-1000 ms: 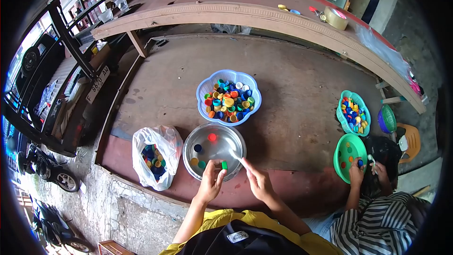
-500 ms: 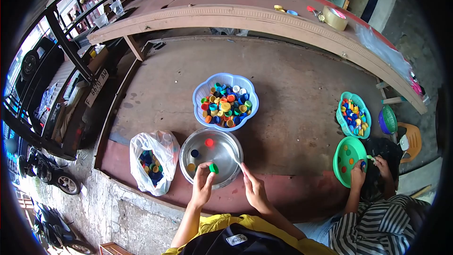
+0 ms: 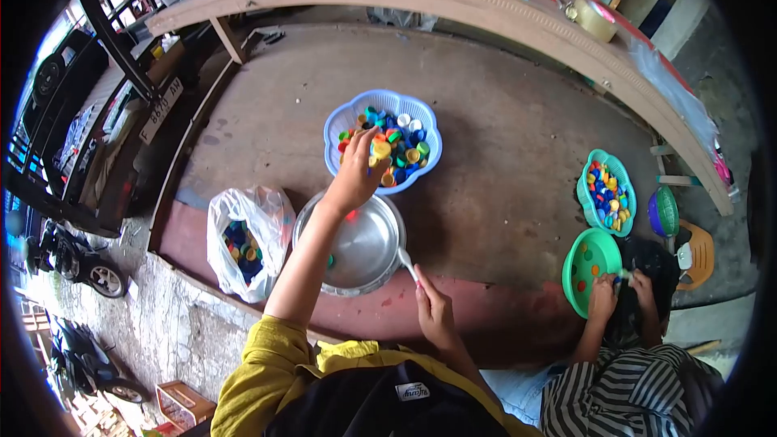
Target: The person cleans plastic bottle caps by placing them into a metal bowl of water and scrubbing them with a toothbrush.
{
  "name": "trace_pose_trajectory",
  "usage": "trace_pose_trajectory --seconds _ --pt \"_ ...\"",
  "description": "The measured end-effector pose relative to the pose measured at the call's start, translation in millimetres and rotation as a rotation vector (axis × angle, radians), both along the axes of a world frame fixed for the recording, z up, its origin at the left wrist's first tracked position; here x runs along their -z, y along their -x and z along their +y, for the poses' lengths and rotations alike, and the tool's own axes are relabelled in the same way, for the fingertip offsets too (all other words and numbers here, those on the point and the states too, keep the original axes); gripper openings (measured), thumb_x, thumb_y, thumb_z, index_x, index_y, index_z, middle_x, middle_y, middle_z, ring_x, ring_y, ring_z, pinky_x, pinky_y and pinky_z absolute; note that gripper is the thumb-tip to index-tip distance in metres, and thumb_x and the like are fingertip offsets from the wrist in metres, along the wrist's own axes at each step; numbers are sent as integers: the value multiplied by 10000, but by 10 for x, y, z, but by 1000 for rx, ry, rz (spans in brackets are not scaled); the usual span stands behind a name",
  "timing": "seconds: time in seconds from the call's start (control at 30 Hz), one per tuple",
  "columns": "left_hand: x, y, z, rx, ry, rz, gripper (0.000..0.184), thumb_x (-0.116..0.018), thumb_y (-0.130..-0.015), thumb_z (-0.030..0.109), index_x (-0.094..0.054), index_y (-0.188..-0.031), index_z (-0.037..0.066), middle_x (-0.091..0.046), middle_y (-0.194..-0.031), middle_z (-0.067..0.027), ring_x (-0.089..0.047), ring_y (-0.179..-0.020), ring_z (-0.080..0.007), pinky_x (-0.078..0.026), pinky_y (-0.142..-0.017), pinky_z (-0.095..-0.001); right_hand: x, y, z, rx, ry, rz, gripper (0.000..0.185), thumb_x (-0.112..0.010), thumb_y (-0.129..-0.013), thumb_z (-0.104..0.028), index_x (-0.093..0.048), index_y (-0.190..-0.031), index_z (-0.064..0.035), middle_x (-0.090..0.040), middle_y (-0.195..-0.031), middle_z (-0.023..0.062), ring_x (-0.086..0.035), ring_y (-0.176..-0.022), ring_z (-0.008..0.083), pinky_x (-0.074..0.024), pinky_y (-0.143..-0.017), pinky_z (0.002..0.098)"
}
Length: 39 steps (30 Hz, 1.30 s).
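Observation:
My left hand (image 3: 356, 174) reaches over the blue scalloped basket (image 3: 332, 133), fingers apart among the bottle caps. A yellow cap (image 3: 380, 150) lies by its fingertips; no cap is plainly gripped. Below the basket stands a round metal bowl (image 3: 376, 247), partly covered by my left forearm. Inside it I see a red cap (image 3: 351, 216) and a green cap (image 3: 330, 260). At the bowl's right rim, my right hand (image 3: 435, 307) is closed around a slim white toothbrush (image 3: 406, 261), head up; its bristles are not clear.
A white plastic bag (image 3: 251, 235) of caps stands left of the bowl. To the right, a co-worker's hands (image 3: 619, 291) work at a green basin (image 3: 571, 275), near a teal basket (image 3: 584, 186) of caps. A raised wooden ledge (image 3: 453, 0) spans the table's far side.
My left hand has let go of the green cap and moved from the bowl up to the basket. A green cap now lies in the bowl. My right hand keeps the toothbrush.

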State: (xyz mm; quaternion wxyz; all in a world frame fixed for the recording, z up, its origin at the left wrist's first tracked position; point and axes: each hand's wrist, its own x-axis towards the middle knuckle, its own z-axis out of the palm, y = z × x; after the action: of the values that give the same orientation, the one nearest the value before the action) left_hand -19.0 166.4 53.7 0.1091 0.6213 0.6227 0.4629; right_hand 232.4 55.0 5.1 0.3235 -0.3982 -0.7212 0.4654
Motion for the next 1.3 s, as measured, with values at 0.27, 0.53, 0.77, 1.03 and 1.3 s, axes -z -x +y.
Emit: trace_pose_trajectory --seconds 0.27,0.53,0.77,1.03,1.3 --pt "952 306 -736 -59 365 322 373 -628 -720 78 -556 -1083 30 -514 -1045 -165 -510 -974 -326 -444 -835 -387 194 -38 0 6 -64 29 392 -473 -901 -61 -448 -1292 -50 -612 -924 200 -596 -709 192 -472 -666 277" --pt "1340 215 -672 -190 327 731 265 -573 -756 137 -581 -1012 71 -514 -999 -77 -495 -961 -232 -459 -767 -341 142 -73 -2 -24 -65 -24 387 -473 -906 -85 -455 -1292 -67 -607 -869 195 -587 -686 193 -464 -634 286" --pt "1321 178 -790 -41 369 484 193 -531 -748 85 -580 -935 67 -567 -907 -86 -552 -906 -252 -467 -784 -345 164 -120 -65 -8 -78 -24 378 -474 -909 -89 -460 -1286 -59 -601 -818 185 -538 -612 165 -450 -598 270" --pt "1277 -86 -1086 127 405 413 184 -531 -780 87 -580 -956 67 -585 -911 -123 -605 -832 -287 -505 -711 -374 98 -33 -187 -48 -75 2 365 -465 -915 -89 -466 -1278 -49 -609 -853 186 -554 -641 147 -450 -602 265" --pt "726 70 -1122 210 510 16 259 -569 -780 30 -623 -1033 47 -649 -887 -185 -646 -825 -302 -505 -728 -357 44 -40 -287 -50 -60 9 357 -469 -916 -92 -474 -1269 -42 -609 -832 164 -536 -620 133 -449 -600 255"
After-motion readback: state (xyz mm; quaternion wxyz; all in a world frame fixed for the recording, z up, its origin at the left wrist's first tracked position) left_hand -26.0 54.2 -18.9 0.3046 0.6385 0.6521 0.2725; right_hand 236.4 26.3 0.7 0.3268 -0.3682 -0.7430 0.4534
